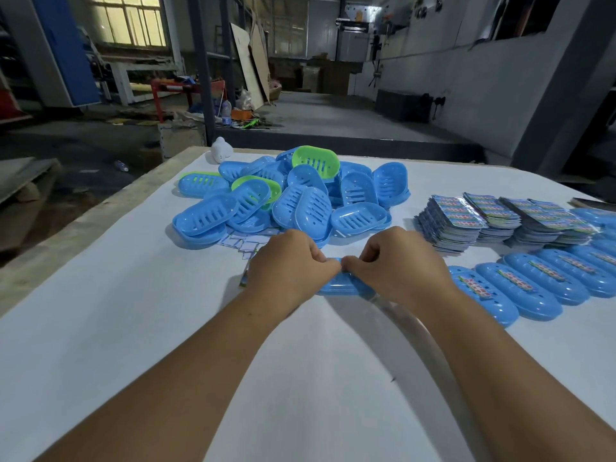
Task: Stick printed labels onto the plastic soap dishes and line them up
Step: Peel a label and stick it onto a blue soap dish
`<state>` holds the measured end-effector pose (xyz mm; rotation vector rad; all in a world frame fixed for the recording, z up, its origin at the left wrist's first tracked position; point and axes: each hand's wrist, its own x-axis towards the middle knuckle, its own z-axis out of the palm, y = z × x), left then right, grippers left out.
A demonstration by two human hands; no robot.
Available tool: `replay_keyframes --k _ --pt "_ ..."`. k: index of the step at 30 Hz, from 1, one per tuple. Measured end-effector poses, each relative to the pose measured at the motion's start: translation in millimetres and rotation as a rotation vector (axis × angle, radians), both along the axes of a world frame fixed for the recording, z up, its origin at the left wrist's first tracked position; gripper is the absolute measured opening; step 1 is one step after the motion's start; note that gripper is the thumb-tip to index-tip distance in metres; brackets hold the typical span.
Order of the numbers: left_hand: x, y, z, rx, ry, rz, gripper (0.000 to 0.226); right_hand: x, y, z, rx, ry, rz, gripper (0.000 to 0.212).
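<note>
One wide white counter point(100, 328) carries everything. At twelve o'clock lies a heap point(286, 198) of glossy oval slotted soap dishes, blue and green. At two o'clock stand label stacks point(500, 221); at three, a row of labelled dishes point(533, 281). Centre, the left hand point(290, 265) and right hand point(396, 261), fingers curled, pinch one blue dish point(336, 286).

A small white figurine point(220, 150) stands at the white table's point(100, 328) far edge.
</note>
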<state>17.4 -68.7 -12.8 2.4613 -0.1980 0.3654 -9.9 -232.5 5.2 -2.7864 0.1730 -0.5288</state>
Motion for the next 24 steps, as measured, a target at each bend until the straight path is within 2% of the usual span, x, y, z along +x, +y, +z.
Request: replay_keyframes --k 6,9,11,14,16,18,21,24 --pt "1.9 -2.7 1.2 0.103 -0.091 0.015 0.035 1.8 1.9 3.3 -0.22 -0.058 0.008 0.044" --pt "4.8 2.3 -2.3 0.119 -0.106 -0.014 0.039 1.8 -0.8 2.0 -0.202 -0.014 -0.032 0.05" --pt "6.6 3.3 -4.7 0.097 -0.05 -0.025 0.037 -0.1 -3.3 -0.2 -0.128 -0.026 -0.037 0.044" --pt "10.5 1.6 -5.2 0.019 -0.023 -0.016 0.021 -2.3 -0.6 -1.9 0.029 -0.104 0.164 0.03" --pt "12.0 1.7 -3.6 -0.014 -0.037 -0.006 0.016 -4.4 5.6 -1.4 0.108 -0.017 0.362 0.038" --pt "13.1 3.4 -2.6 -0.012 -0.039 -0.001 0.015 -6.4 10.0 -1.6 0.082 0.078 0.462 0.041" --pt "13.9 5.5 -3.0 -0.012 -0.022 0.008 0.013 -7.2 3.0 1.3 0.02 0.102 0.404 0.042" --pt "13.8 5.7 -4.7 -0.01 -0.011 0.011 0.013 -9.7 -13.3 8.6 -0.115 0.183 0.195 0.05"
